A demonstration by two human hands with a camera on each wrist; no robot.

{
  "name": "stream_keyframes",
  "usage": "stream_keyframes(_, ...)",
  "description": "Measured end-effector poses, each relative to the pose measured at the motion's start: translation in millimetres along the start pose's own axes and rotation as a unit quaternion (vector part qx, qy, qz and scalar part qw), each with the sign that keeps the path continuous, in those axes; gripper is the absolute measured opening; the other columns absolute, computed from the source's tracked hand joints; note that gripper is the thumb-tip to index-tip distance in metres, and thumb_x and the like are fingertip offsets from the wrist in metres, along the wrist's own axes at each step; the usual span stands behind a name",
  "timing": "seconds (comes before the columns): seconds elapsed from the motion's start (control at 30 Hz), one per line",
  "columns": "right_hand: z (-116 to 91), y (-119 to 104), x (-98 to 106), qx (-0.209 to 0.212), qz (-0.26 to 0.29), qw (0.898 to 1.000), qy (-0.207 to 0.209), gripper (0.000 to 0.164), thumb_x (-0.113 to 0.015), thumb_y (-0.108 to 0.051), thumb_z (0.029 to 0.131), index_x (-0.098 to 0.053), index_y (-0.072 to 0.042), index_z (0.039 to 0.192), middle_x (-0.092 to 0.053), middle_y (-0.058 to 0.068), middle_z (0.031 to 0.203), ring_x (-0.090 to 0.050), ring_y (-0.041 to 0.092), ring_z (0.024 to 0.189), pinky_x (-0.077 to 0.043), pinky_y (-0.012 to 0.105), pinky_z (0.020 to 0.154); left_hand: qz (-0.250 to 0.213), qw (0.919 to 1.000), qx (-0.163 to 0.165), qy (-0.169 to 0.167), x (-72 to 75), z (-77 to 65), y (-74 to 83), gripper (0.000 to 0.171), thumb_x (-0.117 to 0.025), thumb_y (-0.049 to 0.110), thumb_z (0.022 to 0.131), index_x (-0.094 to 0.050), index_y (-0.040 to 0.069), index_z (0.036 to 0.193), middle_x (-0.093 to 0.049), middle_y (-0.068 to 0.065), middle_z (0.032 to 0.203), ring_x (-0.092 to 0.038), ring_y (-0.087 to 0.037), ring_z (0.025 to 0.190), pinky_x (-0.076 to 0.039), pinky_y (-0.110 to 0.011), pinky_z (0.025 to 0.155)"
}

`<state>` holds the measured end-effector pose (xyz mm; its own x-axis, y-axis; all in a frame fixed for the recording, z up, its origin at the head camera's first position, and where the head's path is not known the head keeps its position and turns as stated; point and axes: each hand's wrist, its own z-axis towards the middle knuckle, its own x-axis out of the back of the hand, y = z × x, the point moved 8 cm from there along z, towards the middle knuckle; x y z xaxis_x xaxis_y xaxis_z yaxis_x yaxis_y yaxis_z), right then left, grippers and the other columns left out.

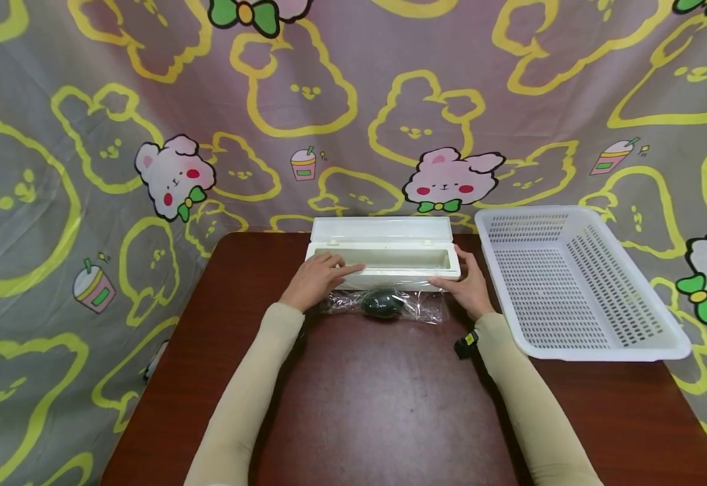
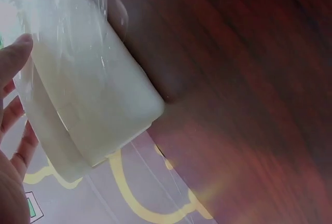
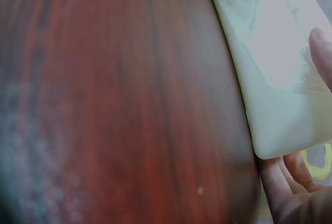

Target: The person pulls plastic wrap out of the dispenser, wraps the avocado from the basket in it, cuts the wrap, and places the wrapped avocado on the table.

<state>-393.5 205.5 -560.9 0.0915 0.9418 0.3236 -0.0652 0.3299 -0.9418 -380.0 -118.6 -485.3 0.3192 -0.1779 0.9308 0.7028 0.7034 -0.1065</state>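
Clock face centred on the white box (image 1: pixel 389 275), 12 = far side of the table (image 1: pixel 402 418).

Handling (judged): box probably light, stiff, smooth enough to skid; hold by both ends. Raised lid (image 1: pixel 382 230) at 12, likely hinged; leave it free. Dark rounded thing (image 1: pixel 382 304) at 6, behind or inside the film, cannot tell which; weight uncertain. Clear film (image 1: pixel 423 307), thin, limp, likely clingy; pinch by an edge.

Position: at 9, left hand (image 1: pixel 315 278), fingers apart over the box's left end, thumb along the front rim; pressure cannot be told. At 3, right hand (image 1: pixel 468 287), clamped round the right end, thumb on the front. White basket (image 1: pixel 608 354) beyond, toward 4.
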Motion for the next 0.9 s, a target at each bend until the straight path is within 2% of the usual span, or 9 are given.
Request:
stream_keyframes(0.17, 0, 1, 0, -0.002, -0.007, 1.0, 0.002, 0.102, -0.093, -0.029, 0.079, -0.033, -0.018, 0.161, -0.051, 0.02, 0.147, -0.054, 0.032, 0.119, -0.047, 0.015, 0.079, 0.0, 1.0, 0.003, -0.005, -0.3, 0.9, -1.6, 0.051, -0.073, 0.022, 0.099, -0.06, 0.04, 0.145, -0.067, 0.006, 0.109, -0.063, -0.018, 0.102, -0.055, -0.038, 0.091)
stream_keyframes(0.47, 2, 3, 0, -0.003, -0.011, 1.0, 0.004, 0.103, -0.093, -0.031, 0.078, -0.033, -0.019, 0.161, -0.051, 0.018, 0.147, -0.055, 0.032, 0.118, -0.047, 0.028, 0.088, -0.046, 0.9988, 0.014, 0.008, -0.1, -0.3, -7.1, 0.039, -0.073, 0.023, 0.098, -0.069, 0.032, 0.136, -0.07, 0.006, 0.11, -0.064, -0.016, 0.101, -0.056, -0.035, 0.091)
stream_keyframes(0.63, 2, 2, 1, -0.004, -0.011, 1.0, 0.004, 0.103, -0.094, -0.032, 0.078, -0.033, -0.019, 0.161, -0.051, 0.017, 0.146, -0.054, 0.029, 0.117, -0.047, 0.031, 0.089, -0.059, 0.9976, 0.021, 0.03, 3.1, 0.1, -10.1, 0.033, -0.078, 0.023, 0.094, -0.075, 0.029, 0.126, -0.072, 0.006, 0.107, -0.066, -0.016, 0.098, -0.058, -0.033, 0.083)
stream_keyframes(0.7, 2, 0, 1, -0.001, -0.008, 1.0, 0.003, 0.103, -0.093, -0.031, 0.078, -0.034, -0.019, 0.161, -0.052, 0.017, 0.146, -0.054, 0.029, 0.116, -0.047, 0.029, 0.088, -0.058, 0.9974, 0.023, 0.035, 4.6, -0.8, -10.2, 0.032, -0.079, 0.023, 0.093, -0.076, 0.029, 0.125, -0.072, 0.006, 0.106, -0.066, -0.016, 0.096, -0.058, -0.032, 0.08)
stream_keyframes(0.9, 1, 0, 1, 0.005, 0.002, 1.0, 0.003, 0.1, -0.092, -0.028, 0.08, -0.035, -0.019, 0.161, -0.052, 0.019, 0.146, -0.055, 0.03, 0.115, -0.047, 0.018, 0.081, -0.046, 0.9981, 0.032, 0.024, 6.5, -6.1, -12.0, 0.036, -0.076, 0.024, 0.096, -0.073, 0.032, 0.131, -0.071, 0.005, 0.11, -0.065, -0.017, 0.101, -0.056, -0.036, 0.086)
